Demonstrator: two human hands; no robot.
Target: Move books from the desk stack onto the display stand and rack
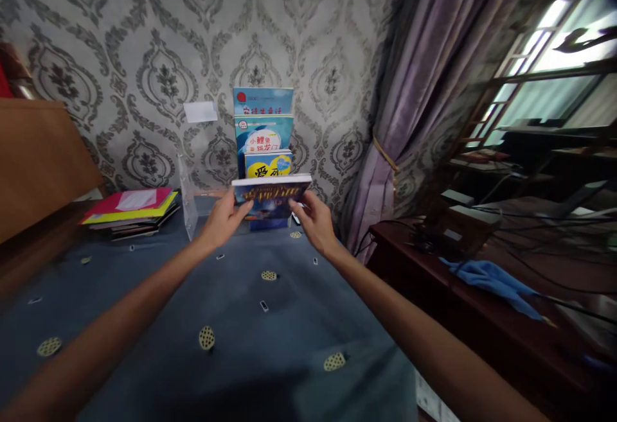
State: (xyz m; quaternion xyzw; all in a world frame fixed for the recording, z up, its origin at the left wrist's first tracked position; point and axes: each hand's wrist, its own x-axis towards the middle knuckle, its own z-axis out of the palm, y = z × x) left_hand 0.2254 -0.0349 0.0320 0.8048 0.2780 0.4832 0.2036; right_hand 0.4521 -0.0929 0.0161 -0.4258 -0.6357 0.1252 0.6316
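Observation:
A dark blue book (270, 198) with gold lettering is held between my two hands, its white page edge turned up. My left hand (224, 216) grips its left end, thumb on the cover. At the right end, my right hand (313, 219) has its thumb on the cover too. Just behind stand several books in a stepped row: a yellow-and-blue one (268, 163), a teal one (263, 133) and a light blue one (263, 99) at the back. A clear plastic stand (186, 200) shows to their left; its lower part is mostly hidden by my hands and the book.
Left of the stand lies a stack of folders and books with a pink folder (130, 202) on top. A blue-grey patterned cloth (231, 306) covers the table. Patterned wallpaper rises behind. On the right are a purple curtain (390, 126) and a dark red desk (409, 261) with cables and a blue cloth (491, 281).

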